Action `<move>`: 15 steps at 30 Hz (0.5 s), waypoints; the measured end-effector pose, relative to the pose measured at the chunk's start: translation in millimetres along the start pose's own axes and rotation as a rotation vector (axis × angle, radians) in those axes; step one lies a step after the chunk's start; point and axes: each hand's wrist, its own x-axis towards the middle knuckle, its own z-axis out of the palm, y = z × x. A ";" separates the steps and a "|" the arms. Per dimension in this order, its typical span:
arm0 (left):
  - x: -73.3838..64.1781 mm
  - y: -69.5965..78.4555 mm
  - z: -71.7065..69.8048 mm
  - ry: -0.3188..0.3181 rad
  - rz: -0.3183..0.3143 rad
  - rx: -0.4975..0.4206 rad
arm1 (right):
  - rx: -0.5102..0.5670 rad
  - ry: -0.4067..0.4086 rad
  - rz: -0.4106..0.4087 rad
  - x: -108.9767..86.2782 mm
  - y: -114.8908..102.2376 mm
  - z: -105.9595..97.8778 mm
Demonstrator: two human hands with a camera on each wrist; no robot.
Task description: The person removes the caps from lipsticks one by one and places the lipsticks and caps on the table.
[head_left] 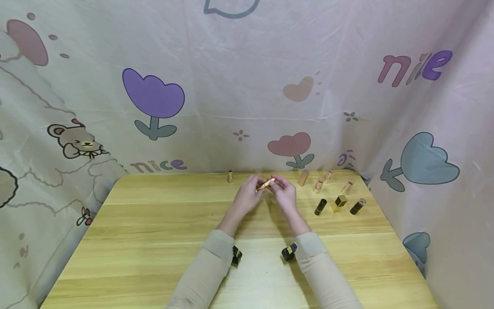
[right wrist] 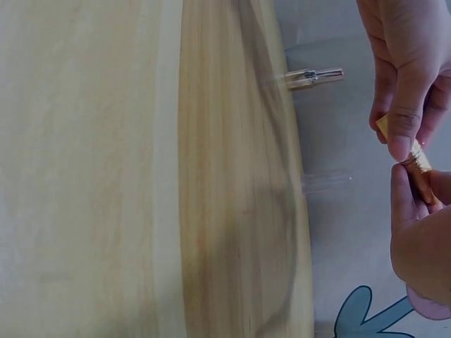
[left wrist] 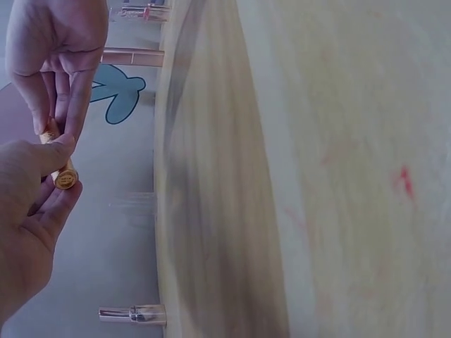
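A shiny gold lipstick tube [head_left: 266, 184] is held up above the far part of the table, tilted, between both hands. My left hand [head_left: 248, 195] pinches one end; in the left wrist view its thumb lies along the tube [left wrist: 65, 177], whose round end faces the camera. My right hand [head_left: 285, 195] grips the other end with thumb and fingers, as the right wrist view also shows on the tube [right wrist: 421, 167]. The fingers hide part of the tube, and whether its cap is loose I cannot tell.
An uncapped-looking lipstick [head_left: 230, 176] stands alone at the back edge. Right of the hands stand a rose-gold tube [head_left: 303, 177], several pinkish lipsticks [head_left: 318, 185], a black tube [head_left: 320, 207], a black-and-gold square one [head_left: 340, 202] and another dark one [head_left: 358, 206]. A patterned curtain [head_left: 227, 107] hangs behind the table [head_left: 154, 240].
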 end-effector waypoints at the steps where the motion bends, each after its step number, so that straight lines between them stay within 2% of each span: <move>1: 0.2 0.4 -0.7 -0.002 0.000 -0.003 | -0.001 -0.003 -0.001 -0.2 -0.7 -0.2; 4: -0.1 0.5 -3.6 -0.013 -0.006 -0.020 | 0.007 -0.003 0.002 1.3 -2.7 -2.6; 8: -4.3 -4.6 -7.4 -0.022 -0.041 -0.018 | 0.040 0.037 -0.012 5.2 -7.8 -10.4; 11: -8.7 -11.0 -10.1 -0.007 -0.074 -0.016 | 0.055 0.044 -0.031 7.2 -12.7 -16.2; 15: -12.0 -16.4 -13.6 0.020 -0.092 -0.057 | 0.046 0.018 -0.050 7.4 -16.9 -20.0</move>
